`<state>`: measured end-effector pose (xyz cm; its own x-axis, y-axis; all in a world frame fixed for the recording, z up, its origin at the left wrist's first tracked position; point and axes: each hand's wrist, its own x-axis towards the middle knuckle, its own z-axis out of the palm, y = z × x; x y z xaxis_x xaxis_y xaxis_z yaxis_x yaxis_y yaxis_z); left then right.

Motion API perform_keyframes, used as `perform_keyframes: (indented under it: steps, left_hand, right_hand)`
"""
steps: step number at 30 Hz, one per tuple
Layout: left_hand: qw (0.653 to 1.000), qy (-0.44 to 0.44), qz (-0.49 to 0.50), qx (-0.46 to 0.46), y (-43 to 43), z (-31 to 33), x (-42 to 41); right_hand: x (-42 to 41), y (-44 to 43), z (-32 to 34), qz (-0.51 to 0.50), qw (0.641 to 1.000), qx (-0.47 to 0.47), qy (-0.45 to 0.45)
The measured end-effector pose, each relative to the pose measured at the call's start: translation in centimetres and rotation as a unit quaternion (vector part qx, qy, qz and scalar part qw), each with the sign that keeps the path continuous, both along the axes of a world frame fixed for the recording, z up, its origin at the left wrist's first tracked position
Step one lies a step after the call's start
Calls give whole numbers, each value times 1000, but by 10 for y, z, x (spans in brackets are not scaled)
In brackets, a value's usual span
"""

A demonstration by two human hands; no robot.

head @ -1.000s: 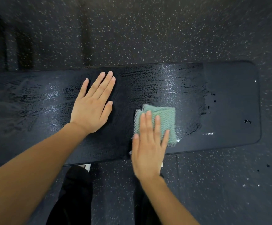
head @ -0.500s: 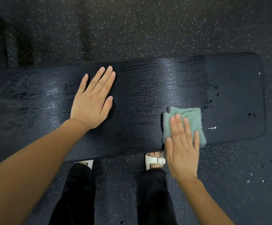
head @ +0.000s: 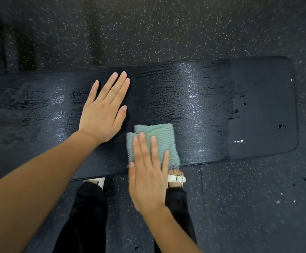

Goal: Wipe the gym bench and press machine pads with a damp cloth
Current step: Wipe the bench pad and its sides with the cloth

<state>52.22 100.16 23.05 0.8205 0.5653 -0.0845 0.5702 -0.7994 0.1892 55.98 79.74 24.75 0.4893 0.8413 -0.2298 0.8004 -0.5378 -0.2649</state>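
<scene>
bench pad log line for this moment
left hand flat on bench pad | right hand presses green cloth at near edge | right end matte, unwiped

right of the cloth (head: 159,137), open bench pad (head: 258,99) is offered as far as its rounded end. leftward, passage is blocked by the left hand (head: 103,114), laid flat just beside the cloth; open pad is seen beyond it.

Bare forearms (head: 39,179), black trousers (head: 86,216), white sandals (head: 174,178), one showing a buckle (head: 179,179).
</scene>
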Motion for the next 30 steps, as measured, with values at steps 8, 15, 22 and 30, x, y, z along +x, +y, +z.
perform_keyframes:
  steps: [8, 15, 22, 30]
  left_hand:
    - [1000, -3, -3, 3, 0, -1, 0]
    - [1000, -4, -1, -2, -1, 0, -1]
    - [1000, -4, -2, -3, 0, -1, -1]
    - [1000, -8, -4, -1, 0, 0, -1]
  right_hand:
    - [54, -32, -3, 65, 997, 19, 22]
    - [136, -69, -7, -125, 992, 4, 3]
    - [76, -25, -9, -198, 980, 20, -13]
    - [12, -4, -2, 4, 1000, 18, 10]
